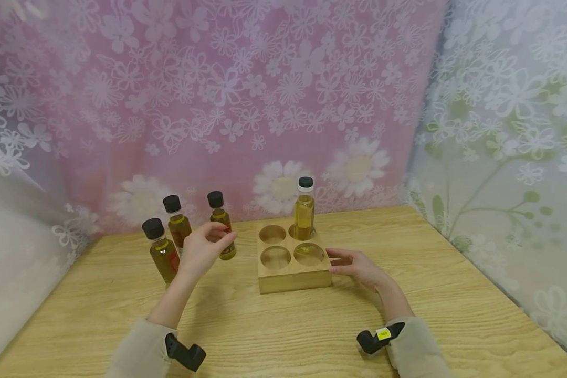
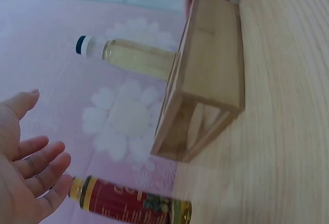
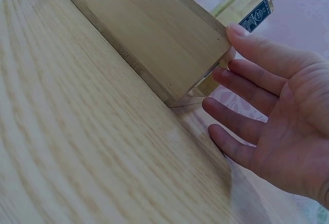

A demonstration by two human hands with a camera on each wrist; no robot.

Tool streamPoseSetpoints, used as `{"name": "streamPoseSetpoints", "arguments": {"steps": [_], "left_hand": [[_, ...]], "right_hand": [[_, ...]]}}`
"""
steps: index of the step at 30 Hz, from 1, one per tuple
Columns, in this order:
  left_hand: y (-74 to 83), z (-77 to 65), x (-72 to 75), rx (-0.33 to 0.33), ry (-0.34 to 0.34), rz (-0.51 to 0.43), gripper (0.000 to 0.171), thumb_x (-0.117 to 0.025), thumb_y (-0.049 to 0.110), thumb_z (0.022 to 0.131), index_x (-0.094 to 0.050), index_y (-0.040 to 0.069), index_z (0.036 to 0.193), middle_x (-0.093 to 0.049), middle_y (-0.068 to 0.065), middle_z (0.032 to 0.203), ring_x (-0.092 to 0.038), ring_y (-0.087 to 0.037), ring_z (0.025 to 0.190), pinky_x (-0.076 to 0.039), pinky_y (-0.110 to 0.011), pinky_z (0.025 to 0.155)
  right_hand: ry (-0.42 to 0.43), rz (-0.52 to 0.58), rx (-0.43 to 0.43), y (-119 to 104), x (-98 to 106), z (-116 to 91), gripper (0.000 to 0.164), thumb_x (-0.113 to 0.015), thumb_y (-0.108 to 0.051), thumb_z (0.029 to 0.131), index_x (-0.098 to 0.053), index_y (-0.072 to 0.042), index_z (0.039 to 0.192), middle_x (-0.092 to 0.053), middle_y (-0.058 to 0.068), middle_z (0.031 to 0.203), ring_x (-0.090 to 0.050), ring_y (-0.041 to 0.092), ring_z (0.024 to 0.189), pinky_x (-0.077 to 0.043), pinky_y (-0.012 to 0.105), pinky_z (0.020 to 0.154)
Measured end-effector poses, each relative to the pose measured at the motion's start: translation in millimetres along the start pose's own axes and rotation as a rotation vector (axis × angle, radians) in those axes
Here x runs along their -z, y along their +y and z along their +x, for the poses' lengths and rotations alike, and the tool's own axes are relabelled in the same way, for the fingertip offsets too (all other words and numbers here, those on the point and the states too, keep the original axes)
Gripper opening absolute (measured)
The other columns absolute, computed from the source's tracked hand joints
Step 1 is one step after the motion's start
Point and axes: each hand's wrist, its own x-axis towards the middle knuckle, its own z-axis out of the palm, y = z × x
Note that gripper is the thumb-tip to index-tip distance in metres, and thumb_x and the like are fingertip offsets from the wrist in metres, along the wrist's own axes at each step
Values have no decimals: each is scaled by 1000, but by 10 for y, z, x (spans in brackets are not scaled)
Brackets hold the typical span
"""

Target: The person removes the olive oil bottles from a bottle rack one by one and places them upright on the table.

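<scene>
A wooden bottle rack point(image 1: 295, 282) with several round holes stands mid-table. In its back right hole is a bottle of pale yellow oil point(image 1: 304, 215) with a dark cap and white collar. My right hand point(image 1: 359, 269) is at the rack's right side, thumb touching the corner in the right wrist view, fingers loosely extended. My left hand point(image 1: 202, 251) reaches in front of a black-capped oil bottle point(image 1: 228, 251), partly covering it. In the left wrist view its fingers are spread, just beside that bottle's red label point(image 2: 126, 201), with nothing gripped.
Two more dark oil bottles with black caps stand to the left, one nearer point(image 1: 163, 258) and one behind it point(image 1: 178, 227), both partly hidden by my left hand and arm. A pink flowered curtain point(image 1: 245, 105) hangs behind the wooden table point(image 1: 293, 336).
</scene>
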Motion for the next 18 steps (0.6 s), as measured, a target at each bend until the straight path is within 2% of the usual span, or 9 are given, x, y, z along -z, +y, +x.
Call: {"name": "streamPoseSetpoints", "arguments": {"steps": [4, 8, 13, 18], "left_hand": [[126, 103, -136, -23, -45, -55, 47, -68, 40, 83, -60, 8, 117, -64, -7, 100, -59, -23, 93, -48, -41, 80], [247, 210, -262, -23, -79, -79, 53, -68, 42, 82, -57, 10, 123, -63, -7, 106, -58, -23, 97, -47, -41, 82], [382, 354, -426, -17, -132, -90, 59, -69, 43, 81, -53, 11, 129, -60, -7, 114, -57, -23, 102, -48, -41, 84], [454, 499, -617, -33, -163, -79, 62, -71, 38, 80, -51, 7, 131, -57, -12, 119, -55, -27, 108, -46, -41, 88]], "right_hand": [[-1, 3, 0, 1, 1, -6, 66, -66, -17, 87, -33, 7, 140, -38, 27, 138, -40, 42, 123, -41, 42, 96], [3, 4, -9, 2, -4, -9, 68, -67, -18, 86, -33, 7, 140, -37, 27, 139, -39, 42, 123, -41, 42, 96], [-1, 5, -14, -12, 3, -11, 68, -67, -19, 87, -33, 7, 140, -36, 26, 140, -38, 42, 124, -41, 43, 96], [-2, 12, -13, -16, 2, -6, 67, -66, -17, 87, -33, 7, 140, -37, 27, 139, -39, 42, 124, -41, 42, 96]]}}
